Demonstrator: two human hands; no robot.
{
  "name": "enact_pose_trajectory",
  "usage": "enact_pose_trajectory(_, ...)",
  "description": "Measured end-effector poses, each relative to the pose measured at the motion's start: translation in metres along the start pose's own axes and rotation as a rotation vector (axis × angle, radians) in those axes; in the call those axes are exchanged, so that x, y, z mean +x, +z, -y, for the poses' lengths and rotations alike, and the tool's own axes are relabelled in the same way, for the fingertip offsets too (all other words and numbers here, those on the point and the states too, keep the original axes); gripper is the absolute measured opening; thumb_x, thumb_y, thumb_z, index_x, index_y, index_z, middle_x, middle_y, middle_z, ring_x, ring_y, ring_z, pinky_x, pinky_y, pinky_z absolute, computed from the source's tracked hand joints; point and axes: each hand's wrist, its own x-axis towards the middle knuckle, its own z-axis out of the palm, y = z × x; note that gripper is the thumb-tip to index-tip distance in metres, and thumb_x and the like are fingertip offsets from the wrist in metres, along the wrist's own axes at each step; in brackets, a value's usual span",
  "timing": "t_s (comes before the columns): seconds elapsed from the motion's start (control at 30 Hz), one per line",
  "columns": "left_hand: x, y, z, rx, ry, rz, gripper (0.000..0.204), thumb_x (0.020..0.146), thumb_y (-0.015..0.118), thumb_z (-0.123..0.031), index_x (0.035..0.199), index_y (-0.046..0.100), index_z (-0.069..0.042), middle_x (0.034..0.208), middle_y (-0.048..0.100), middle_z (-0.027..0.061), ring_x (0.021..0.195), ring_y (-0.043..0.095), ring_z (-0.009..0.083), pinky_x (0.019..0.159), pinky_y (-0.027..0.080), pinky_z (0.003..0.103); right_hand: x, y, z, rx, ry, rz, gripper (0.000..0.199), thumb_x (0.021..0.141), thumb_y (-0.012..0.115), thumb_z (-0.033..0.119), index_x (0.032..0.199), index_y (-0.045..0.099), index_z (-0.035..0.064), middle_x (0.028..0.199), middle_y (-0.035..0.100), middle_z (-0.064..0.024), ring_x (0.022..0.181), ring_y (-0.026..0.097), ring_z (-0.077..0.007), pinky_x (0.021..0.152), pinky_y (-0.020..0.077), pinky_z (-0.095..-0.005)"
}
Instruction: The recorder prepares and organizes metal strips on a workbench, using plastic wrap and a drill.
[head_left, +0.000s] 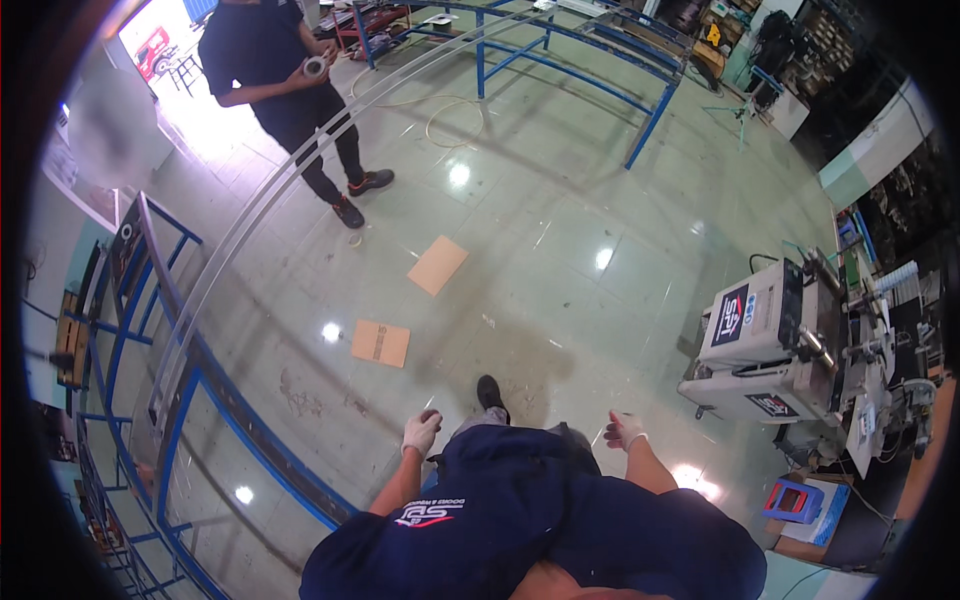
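My left hand (422, 432), in a pale glove with bare-looking fingertips, hangs beside my body, loosely curled with nothing visible in it. On the other side my right hand (625, 430), gloved the same way, is held out with its fingers a little apart, and it too is empty. Neither hand touches anything. Nearest to the left hand are a cardboard sheet (380, 343) on the floor and the blue metal frame table (262, 465). Two long pale profiles (262, 200) span from this table to a blue-legged table (640, 125) at the far side.
Another person (262, 70) stands at the far left holding a tape roll (315, 67). A second cardboard sheet (438, 265) and a yellowish hose (430, 130) lie on the tiled floor. At right stand a grey machine (765, 335) and a purple-and-red plastic stool (793, 500).
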Motion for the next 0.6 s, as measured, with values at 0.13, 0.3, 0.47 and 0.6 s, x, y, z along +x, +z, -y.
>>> enact_pose_trajectory(0.13,0.120,0.005,-0.116,0.181,0.041,0.055,0.041,0.093,0.067,-0.028,0.120,0.073,0.001,0.098,0.075,0.0085,0.082,0.070,0.0169,0.074,0.055,0.031,0.021,0.065,0.092,-0.147,-0.145,0.050,0.048,0.092,0.067,0.036,0.126,0.064,0.0032,0.096,0.070,-0.0118,0.074,0.069,-0.0257,0.058,0.0570,-0.0431)
enact_pose_trajectory(0.3,0.254,0.028,-0.259,-0.138,0.059,0.124,0.042,0.095,0.068,-0.027,0.128,0.068,0.000,0.099,0.071,0.0041,0.079,0.066,0.0134,0.068,0.051,0.027,0.077,0.104,0.178,-0.044,-0.149,-0.001,0.041,0.092,0.062,0.036,0.115,0.071,0.0038,0.094,0.070,-0.0130,0.083,0.071,-0.0256,0.062,0.0580,-0.0428)
enact_pose_trajectory(0.47,0.345,0.025,-0.319,-0.014,-0.048,0.034,0.037,0.095,0.068,-0.029,0.121,0.069,-0.004,0.092,0.067,0.0008,0.074,0.063,0.0101,0.059,0.046,0.024,0.206,0.111,0.228,-1.039,-0.695,0.221,0.038,0.098,0.054,0.035,0.124,0.069,0.0124,0.108,0.074,-0.0201,0.101,0.073,-0.0369,0.082,0.0587,-0.0471)
enact_pose_trajectory(0.6,0.433,0.027,-0.302,0.105,-0.390,0.494,0.021,0.091,0.057,-0.031,0.078,0.054,-0.015,0.066,0.048,0.0000,0.052,0.045,0.0175,0.049,0.037,0.035,0.327,0.120,0.284,-1.375,-0.360,0.256,0.039,0.102,0.049,0.037,0.130,0.067,0.0158,0.127,0.071,-0.0187,0.119,0.067,-0.0390,0.097,0.0550,-0.0476)
